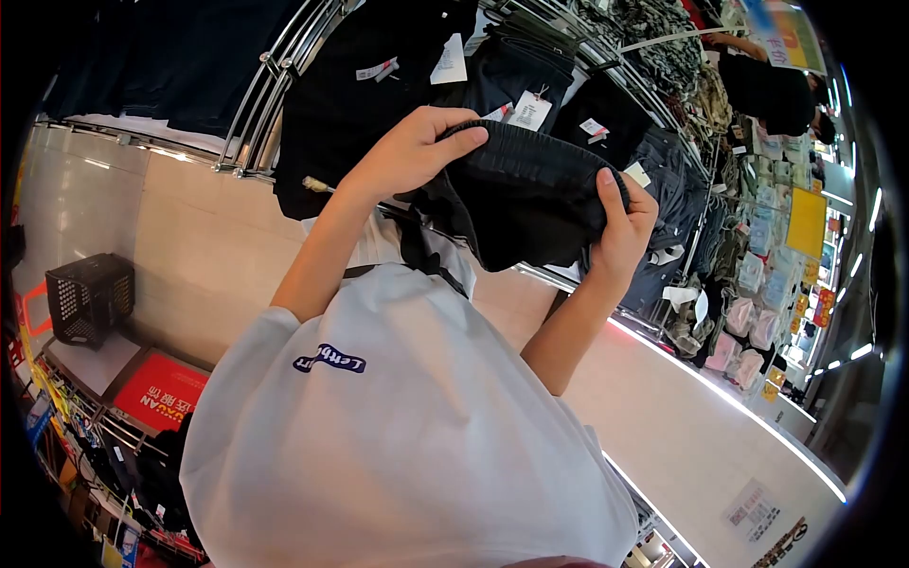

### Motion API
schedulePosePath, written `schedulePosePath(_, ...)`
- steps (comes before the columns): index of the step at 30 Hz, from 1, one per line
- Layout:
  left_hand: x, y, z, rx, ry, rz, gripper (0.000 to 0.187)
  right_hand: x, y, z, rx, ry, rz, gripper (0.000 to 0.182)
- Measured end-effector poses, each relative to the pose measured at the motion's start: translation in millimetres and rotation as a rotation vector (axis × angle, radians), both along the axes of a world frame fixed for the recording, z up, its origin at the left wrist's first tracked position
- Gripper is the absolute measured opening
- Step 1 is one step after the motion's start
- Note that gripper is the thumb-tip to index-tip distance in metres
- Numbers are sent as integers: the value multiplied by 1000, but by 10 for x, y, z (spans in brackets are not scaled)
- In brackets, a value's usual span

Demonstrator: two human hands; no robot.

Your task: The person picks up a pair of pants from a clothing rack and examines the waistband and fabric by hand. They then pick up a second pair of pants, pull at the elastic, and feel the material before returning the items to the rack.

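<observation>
One black garment (535, 218) is held out between our left hand (402, 156) and our right hand (627, 222), above the middle of our view and clear of our light grey shirt (407, 435), which spreads below toward six o'clock. Our left hand is closed on the garment's upper end, thumb laid along the near side of the gathered band (544, 156); our right hand pinches the other end, thumb on the near side too, while most of the fingers of both are hidden behind the cloth. From our left hand the garment lies toward four o'clock, and from our right toward ten; both of us, so to speak, are equally near, since each hand touches it. Its long axis follows the band, from ten o'clock down to four. We see the band's edge point toward one o'clock and the loose cloth drop toward seven; we cannot tell where the lower end finishes. Toward twelve o'clock, just past the band, a white tag (529, 111) lies on dark clothing (492, 78).
</observation>
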State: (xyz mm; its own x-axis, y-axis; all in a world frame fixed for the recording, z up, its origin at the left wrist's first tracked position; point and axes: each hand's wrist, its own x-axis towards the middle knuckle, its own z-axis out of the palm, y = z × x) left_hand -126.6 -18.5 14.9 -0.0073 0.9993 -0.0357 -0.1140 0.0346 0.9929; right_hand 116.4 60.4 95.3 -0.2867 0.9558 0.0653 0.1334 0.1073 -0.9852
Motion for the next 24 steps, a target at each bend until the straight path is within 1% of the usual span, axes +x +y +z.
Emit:
schedulePosePath(3,15,-21,-49,26,-96,-9,26,108,8,-16,15,-49,86,17)
schedulePosePath(6,24,-65,-18,53,-148,-6,27,26,-40,77,193,-100,291,13)
schedulePosePath(9,77,-102,17,95,-337,-34,26,-61,-127,74,119,-159,368,10)
schedulePosePath(10,105,-107,9,92,-401,-31,27,-67,-163,66,32,-235,367,13)
schedulePosePath(11,143,-107,-8,90,-465,-27,27,-97,-179,74,-2,-289,386,15)
schedulePosePath(15,215,-153,154,38,-656,-12,27,-348,-279,-24,111,-252,259,17)
schedulePosePath(18,172,-217,241,25,-710,-12,26,-462,-339,40,191,-287,205,17)
schedulePosePath(22,115,-239,150,69,-753,-20,23,-519,-370,-9,296,-279,216,16)
schedulePosePath(24,84,-240,138,112,-738,-15,20,-516,-389,19,200,-256,234,16)
